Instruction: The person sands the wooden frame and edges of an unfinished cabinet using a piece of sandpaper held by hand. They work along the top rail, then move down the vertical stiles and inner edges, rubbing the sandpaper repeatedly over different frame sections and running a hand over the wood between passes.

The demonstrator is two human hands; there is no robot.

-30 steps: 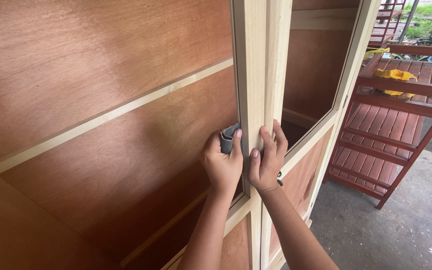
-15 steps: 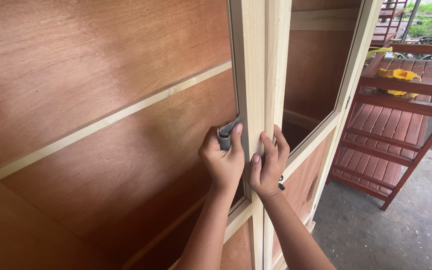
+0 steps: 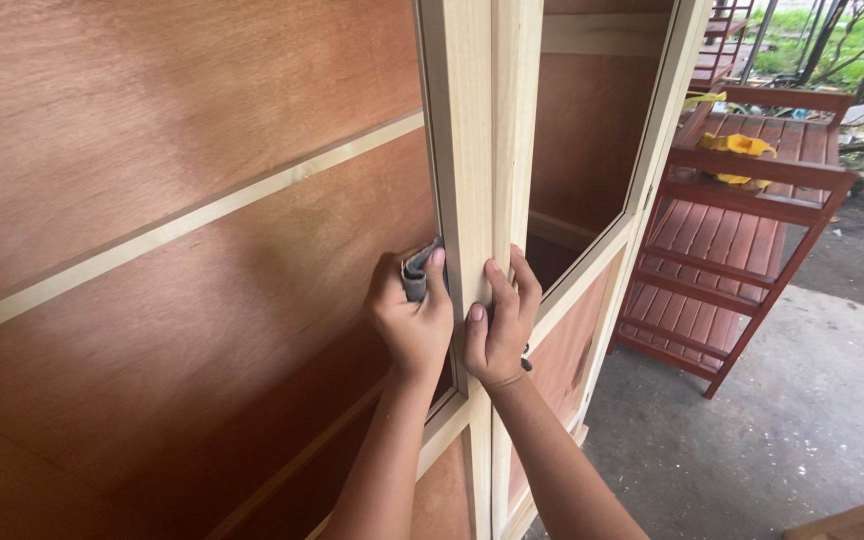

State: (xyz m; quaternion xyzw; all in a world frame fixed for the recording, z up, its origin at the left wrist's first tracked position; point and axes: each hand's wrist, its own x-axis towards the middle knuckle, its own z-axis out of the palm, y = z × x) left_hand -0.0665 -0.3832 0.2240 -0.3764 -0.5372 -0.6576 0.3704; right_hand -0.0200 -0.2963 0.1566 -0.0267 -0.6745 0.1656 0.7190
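**Q:** Where does this take place, and what fills the view?

**A:** Outdoors on a grey concrete floor (image 3: 802,420), beside a tall unfinished wooden cabinet (image 3: 202,250) with reddish-brown plywood panels and pale wood trim. Two pale upright door stiles (image 3: 482,130) stand side by side in the middle. Behind, to the right, stands a red-brown slatted wooden rack (image 3: 742,240) with a yellow object (image 3: 737,145) on its top shelf.

**Q:** What are the hands doing?

**A:** Left hand (image 3: 410,320) has its fingers clamped on a folded grey piece of sandpaper (image 3: 417,272), pressing it against the left edge of the left stile, about midway up the door. Right hand (image 3: 500,325) holds nothing loose; its fingers wrap around the right stile, just beside the left hand, thumb pressed on the front face.
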